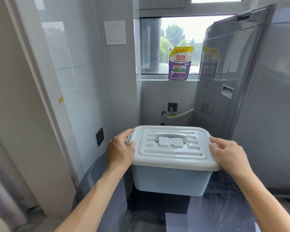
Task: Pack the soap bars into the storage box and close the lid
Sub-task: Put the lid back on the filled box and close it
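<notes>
A pale blue storage box point(172, 180) stands on a dark round glass table point(199, 213). Its white ribbed lid point(172, 148) lies flat on top, with a grey carry handle point(170, 137) folded down at its middle. My left hand point(120, 149) grips the lid's left end, fingers curled over a grey side latch point(128, 139). My right hand point(228, 154) holds the lid's right end, thumb on top. No soap bars are visible; the box's inside is hidden.
A grey washing machine point(233, 81) stands close behind and to the right of the box. A purple and yellow detergent pouch point(180, 63) sits on the window sill. Tiled wall with a black socket point(100, 136) is at the left.
</notes>
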Demonstrator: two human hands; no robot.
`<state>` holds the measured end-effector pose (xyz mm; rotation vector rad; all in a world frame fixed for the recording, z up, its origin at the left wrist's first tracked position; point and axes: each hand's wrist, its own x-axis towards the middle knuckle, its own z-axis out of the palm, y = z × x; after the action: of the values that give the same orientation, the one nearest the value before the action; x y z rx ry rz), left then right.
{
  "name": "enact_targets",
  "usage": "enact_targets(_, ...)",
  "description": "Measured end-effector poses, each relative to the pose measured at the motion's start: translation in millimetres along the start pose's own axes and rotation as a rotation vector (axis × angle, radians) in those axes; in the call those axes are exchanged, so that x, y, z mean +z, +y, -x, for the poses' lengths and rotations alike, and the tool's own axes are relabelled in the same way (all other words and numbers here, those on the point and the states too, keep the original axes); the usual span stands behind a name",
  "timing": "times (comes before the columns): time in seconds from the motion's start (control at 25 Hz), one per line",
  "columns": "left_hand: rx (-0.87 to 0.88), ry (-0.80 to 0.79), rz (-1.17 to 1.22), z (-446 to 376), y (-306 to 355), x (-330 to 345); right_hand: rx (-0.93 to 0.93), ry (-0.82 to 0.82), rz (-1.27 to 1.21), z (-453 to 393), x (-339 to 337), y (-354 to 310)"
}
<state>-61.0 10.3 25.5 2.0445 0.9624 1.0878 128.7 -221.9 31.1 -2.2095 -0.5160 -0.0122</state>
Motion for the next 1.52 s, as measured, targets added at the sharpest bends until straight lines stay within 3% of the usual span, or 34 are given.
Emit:
enact_targets(0.08,0.026,-0.029,-0.117,-3.2,2.6,-0.6,-0.001,0.011,-0.037,-2.4,0.1,3.1)
enact_targets(0.12,0.066,-0.046,-0.289,-2.8,4.9,0.4,-0.007,0.007,-0.094,-1.7,1.1,4.2)
enact_targets(0.2,0.270,-0.090,-0.596,2.9,17.9,12.9,0.060,-0.016,-0.314,0.0,5.5,9.7)
enact_targets(0.32,0.552,-0.416,-0.441,19.1,57.5,53.2,0.363,-0.136,-0.420,-5.9,7.0,18.7)
enact_targets(0.44,0.511,-0.755,-0.487,15.0,87.7,91.1,0.504,-0.311,-0.387,-10.5,0.2,23.1)
enact_targets(0.56,0.415,-0.879,-0.587,6.1,92.3,110.5,0.496,-0.321,-0.404,-19.3,-2.4,25.4)
enact_targets(0.64,0.415,-0.868,-0.618,7.9,89.6,114.6,0.439,-0.253,-0.432,-21.0,-1.0,22.1)
enact_targets(0.72,0.412,-0.846,-0.624,9.4,90.4,115.1,0.283,-0.083,-0.373,-23.4,0.9,18.2)
enact_targets(0.88,0.417,-0.849,-0.609,9.6,90.6,113.7,0.065,0.090,0.044,-21.4,0.6,10.7)
enact_targets(1.2,0.432,-0.819,-0.573,8.1,88.3,112.1,0.003,0.104,0.163,-18.4,-0.1,3.8)
enact_targets(1.4,0.527,-0.550,-0.320,25.0,87.1,90.6,0.071,0.071,-0.015,-7.2,1.4,7.7)
enact_targets(1.52,0.533,-0.441,-0.347,32.8,54.3,53.2,0.035,-0.001,-0.146,6.4,0.7,12.1)
